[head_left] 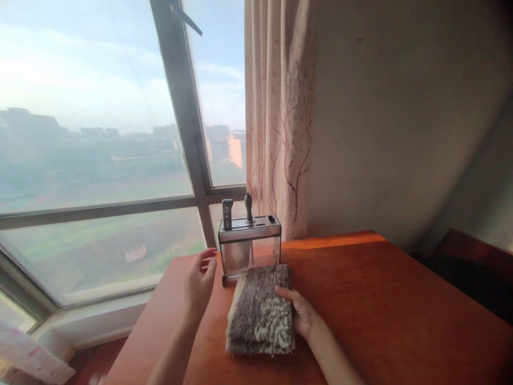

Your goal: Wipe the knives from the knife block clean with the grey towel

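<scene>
R hand [305, 315] has its grip closed on a folded shaggy cloth [260, 310], thumb on top at the R edge, other fingers mostly hidden; cloth is grey-brown w/ a pale patch low R, sits just L of the grip, can't tell if it's fully on the table or part-lifted. L hand [201, 278] is empty, fingers loosely curled w/ a gap to the thumb, well L of the grip, just beside the holder; can't tell if fingertips touch it. Holder [256, 233] = clear-walled box w/ dark edges & slotted top, upright, beyond & a bit L of the grip, cloth overlapping its lower front. In it: flat black handle [227, 215] at L end, broad blade visible thru the wall below; rounded dark handle [248, 207] next to it, thin rod below. More slots toward R end. Surface: red-brown table [360, 299], runs well R of the grip, sunlit strip along far edge. Room: window [92, 133] far L of the grip, greenery & bldgs outside; branch-print curtain [280, 107] behind holder; plain wall [380, 133] beyond, to the R.
</scene>
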Action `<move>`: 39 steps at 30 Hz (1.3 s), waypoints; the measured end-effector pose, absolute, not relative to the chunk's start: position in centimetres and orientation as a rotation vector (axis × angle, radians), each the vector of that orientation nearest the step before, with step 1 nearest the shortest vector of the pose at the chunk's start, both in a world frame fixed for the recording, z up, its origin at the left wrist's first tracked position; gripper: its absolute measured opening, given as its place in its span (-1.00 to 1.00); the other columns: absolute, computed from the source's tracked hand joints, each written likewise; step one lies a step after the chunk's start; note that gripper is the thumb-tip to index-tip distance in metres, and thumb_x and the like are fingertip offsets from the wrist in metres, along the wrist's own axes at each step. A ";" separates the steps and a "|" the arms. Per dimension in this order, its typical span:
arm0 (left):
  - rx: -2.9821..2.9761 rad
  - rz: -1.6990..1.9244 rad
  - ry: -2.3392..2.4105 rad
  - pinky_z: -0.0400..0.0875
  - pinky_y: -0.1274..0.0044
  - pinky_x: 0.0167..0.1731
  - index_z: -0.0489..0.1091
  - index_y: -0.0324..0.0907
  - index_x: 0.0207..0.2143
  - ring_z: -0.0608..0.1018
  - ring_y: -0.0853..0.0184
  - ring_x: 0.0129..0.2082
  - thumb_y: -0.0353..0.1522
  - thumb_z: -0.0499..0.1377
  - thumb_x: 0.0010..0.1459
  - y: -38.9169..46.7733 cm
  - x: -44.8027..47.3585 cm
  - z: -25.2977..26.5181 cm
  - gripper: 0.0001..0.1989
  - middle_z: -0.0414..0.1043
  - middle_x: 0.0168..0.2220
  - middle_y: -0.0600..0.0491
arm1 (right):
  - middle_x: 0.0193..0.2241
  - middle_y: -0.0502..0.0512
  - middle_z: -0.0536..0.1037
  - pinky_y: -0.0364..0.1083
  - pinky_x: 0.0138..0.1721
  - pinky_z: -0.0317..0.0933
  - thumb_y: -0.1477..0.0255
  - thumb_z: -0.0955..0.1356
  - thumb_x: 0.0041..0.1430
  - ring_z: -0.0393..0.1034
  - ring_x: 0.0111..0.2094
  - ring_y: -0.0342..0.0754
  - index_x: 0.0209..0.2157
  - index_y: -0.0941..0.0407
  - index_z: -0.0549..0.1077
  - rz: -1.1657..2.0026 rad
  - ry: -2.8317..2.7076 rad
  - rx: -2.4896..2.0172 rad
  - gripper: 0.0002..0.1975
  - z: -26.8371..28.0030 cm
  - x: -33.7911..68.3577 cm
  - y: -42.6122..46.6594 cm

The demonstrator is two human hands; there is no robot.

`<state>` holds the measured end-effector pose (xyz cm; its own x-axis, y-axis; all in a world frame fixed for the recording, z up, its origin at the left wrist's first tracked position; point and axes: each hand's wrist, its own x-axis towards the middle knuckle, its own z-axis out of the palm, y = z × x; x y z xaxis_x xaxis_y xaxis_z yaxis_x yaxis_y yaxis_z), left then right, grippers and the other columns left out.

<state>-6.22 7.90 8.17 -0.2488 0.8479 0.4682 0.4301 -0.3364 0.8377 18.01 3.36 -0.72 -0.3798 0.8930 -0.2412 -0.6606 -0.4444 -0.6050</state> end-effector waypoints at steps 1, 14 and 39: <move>1.643 1.658 1.525 0.47 0.39 -0.29 0.40 -0.16 -0.18 0.55 0.21 -0.30 -0.21 0.10 0.12 8.4 -6.1 9.5 -0.73 0.51 -0.24 -0.05 | -0.39 0.20 0.63 0.07 -0.04 0.26 0.39 0.48 -0.08 0.53 -0.23 0.11 -0.22 0.24 0.48 1.956 -0.499 -0.650 -0.66 -0.7 17.9 3.4; 1.648 1.661 0.995 0.40 0.37 -0.13 0.32 -0.16 -0.05 0.54 0.21 -0.16 -0.19 0.28 -0.02 16.0 -3.1 18.0 -0.52 0.47 -0.22 -0.03 | -0.27 0.22 0.60 0.10 -0.07 0.24 0.29 0.53 -0.20 0.49 -0.17 0.16 -0.12 0.19 0.45 1.990 -0.721 -0.596 -0.45 -0.5 18.0 2.4; 1.781 1.449 0.988 0.31 0.53 -0.50 0.39 -0.21 -0.40 0.45 0.35 -0.55 -0.17 0.25 0.01 17.6 -1.9 20.7 -0.73 0.39 -0.58 0.11 | -0.45 0.16 0.60 0.00 -0.17 0.28 0.43 0.46 -0.18 0.52 -0.36 0.05 -0.25 0.28 0.48 2.107 -0.681 -0.712 -0.62 -0.6 16.6 3.0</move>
